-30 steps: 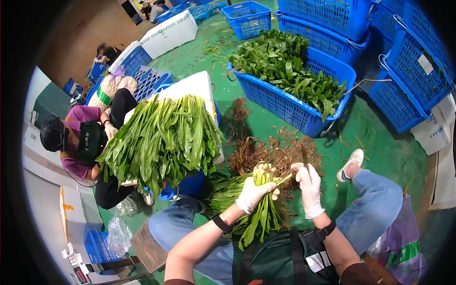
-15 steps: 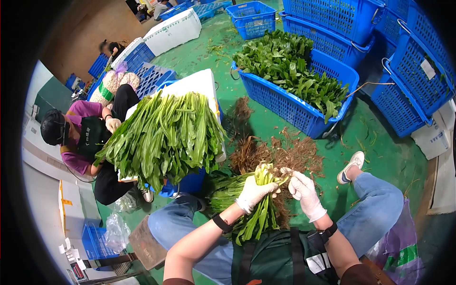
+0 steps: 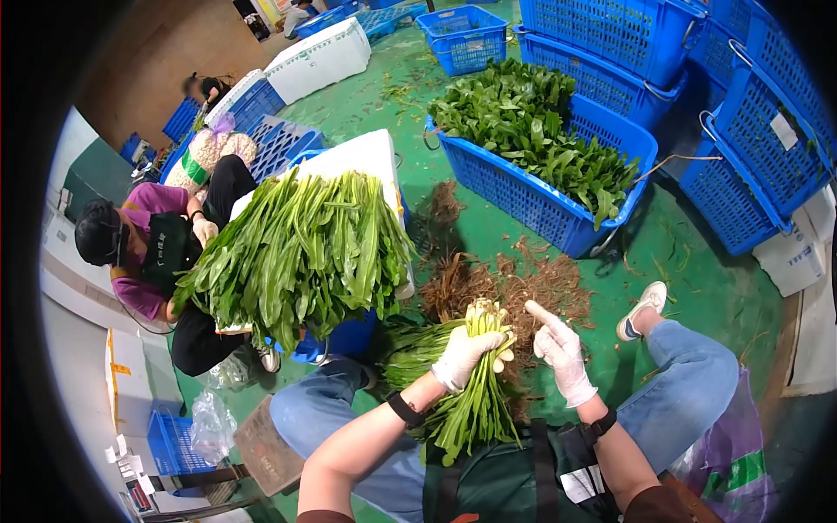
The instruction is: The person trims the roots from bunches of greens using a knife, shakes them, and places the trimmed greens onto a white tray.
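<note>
My left hand (image 3: 471, 356), in a white glove, is wrapped around a bunch of leafy greens (image 3: 482, 403). Their pale cut stem ends point away from me and the long leaves hang toward my apron. Just right of the bunch, my gloved right hand (image 3: 562, 353) is raised with the index finger stretched out and the other fingers partly bent. Nothing shows in it, and it stands apart from the stems. More greens (image 3: 410, 353) lie on the floor beneath and left of my left hand. Brown root trimmings (image 3: 545, 283) are heaped beyond both hands.
At the left, a large pile of greens (image 3: 305, 253) rests on a white foam box (image 3: 377, 152), with a seated co-worker (image 3: 161, 235) beside it. A blue crate (image 3: 523, 187) of leaves stands ahead. Stacked blue crates (image 3: 602, 39) line the right back.
My right hand has drawn away from the stem ends and stretched out its index finger. The small strand it was pinching at the stems no longer shows. My left hand keeps its grip.
</note>
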`<state>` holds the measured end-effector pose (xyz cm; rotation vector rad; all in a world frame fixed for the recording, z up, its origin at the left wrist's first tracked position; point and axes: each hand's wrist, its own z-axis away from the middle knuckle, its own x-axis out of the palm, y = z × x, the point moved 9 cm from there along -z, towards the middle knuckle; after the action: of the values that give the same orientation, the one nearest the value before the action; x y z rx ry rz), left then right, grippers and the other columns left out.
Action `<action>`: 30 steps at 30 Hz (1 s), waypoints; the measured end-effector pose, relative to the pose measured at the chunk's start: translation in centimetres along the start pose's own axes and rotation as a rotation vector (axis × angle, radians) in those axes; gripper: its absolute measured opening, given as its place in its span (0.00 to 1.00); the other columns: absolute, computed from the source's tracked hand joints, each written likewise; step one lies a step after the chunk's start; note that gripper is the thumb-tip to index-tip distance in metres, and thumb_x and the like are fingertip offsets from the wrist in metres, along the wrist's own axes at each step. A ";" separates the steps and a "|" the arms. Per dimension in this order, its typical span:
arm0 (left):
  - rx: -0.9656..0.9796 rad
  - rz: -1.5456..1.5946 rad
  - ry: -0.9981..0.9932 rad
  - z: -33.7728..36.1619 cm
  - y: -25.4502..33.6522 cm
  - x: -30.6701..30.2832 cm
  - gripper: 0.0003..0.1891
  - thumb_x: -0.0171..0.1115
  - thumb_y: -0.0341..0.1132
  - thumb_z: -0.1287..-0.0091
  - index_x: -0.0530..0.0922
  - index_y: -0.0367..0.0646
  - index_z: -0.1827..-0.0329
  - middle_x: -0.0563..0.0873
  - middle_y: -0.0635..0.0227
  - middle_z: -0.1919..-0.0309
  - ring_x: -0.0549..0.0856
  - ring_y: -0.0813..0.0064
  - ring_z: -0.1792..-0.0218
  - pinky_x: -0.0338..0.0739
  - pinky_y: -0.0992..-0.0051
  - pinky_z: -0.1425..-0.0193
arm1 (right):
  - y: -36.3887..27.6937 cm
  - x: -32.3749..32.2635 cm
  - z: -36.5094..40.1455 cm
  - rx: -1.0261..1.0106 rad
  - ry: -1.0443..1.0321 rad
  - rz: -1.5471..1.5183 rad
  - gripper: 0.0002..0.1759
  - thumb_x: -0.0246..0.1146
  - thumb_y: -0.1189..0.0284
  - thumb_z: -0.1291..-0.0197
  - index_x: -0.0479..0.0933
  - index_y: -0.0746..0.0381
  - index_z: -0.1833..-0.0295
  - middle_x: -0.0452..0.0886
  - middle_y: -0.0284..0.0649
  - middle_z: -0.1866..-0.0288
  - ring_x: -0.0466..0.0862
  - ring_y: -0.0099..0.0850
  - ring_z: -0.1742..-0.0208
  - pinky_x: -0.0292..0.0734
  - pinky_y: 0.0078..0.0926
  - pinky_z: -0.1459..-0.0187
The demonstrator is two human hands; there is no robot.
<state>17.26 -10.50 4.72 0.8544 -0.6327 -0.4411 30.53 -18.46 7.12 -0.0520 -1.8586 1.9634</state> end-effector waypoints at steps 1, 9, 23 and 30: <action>-0.034 0.040 -0.004 -0.1 -0.5 -0.1 0.13 0.61 0.32 0.33 0.78 0.33 0.50 0.87 0.61 0.67 0.86 0.74 0.72 0.82 0.78 0.71 | 0.6 0.5 0.0 0.041 -0.038 -0.031 0.28 0.60 0.67 0.32 0.67 0.63 0.28 0.68 0.23 0.71 0.66 0.14 0.71 0.65 0.13 0.66; -0.070 0.088 -0.085 0.1 -1.1 0.9 0.14 0.61 0.34 0.34 0.76 0.36 0.49 0.87 0.60 0.69 0.86 0.73 0.74 0.83 0.76 0.70 | 3.1 0.7 0.3 0.058 0.036 -0.001 0.24 0.64 0.72 0.35 0.74 0.64 0.34 0.77 0.28 0.66 0.73 0.17 0.67 0.70 0.16 0.63; 0.012 0.345 -0.154 4.3 7.2 -1.1 0.18 0.68 0.39 0.35 0.76 0.44 0.46 0.84 0.66 0.58 0.84 0.79 0.67 0.82 0.80 0.67 | 12.4 -14.8 -0.2 0.387 0.603 -0.096 0.28 0.55 0.47 0.31 0.77 0.57 0.39 0.61 0.20 0.77 0.54 0.14 0.82 0.49 0.15 0.82; 0.524 -0.213 0.359 18.2 30.2 -10.2 0.21 0.73 0.27 0.48 0.77 0.39 0.51 0.83 0.68 0.62 0.83 0.78 0.71 0.79 0.79 0.64 | 11.1 -8.8 -1.6 0.400 0.503 -0.049 0.28 0.55 0.46 0.31 0.77 0.58 0.41 0.61 0.22 0.77 0.53 0.15 0.82 0.47 0.17 0.82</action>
<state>0.86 3.17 34.58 1.4712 -0.3232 -0.3024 35.82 -19.97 -5.97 -0.3407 -1.1262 2.0165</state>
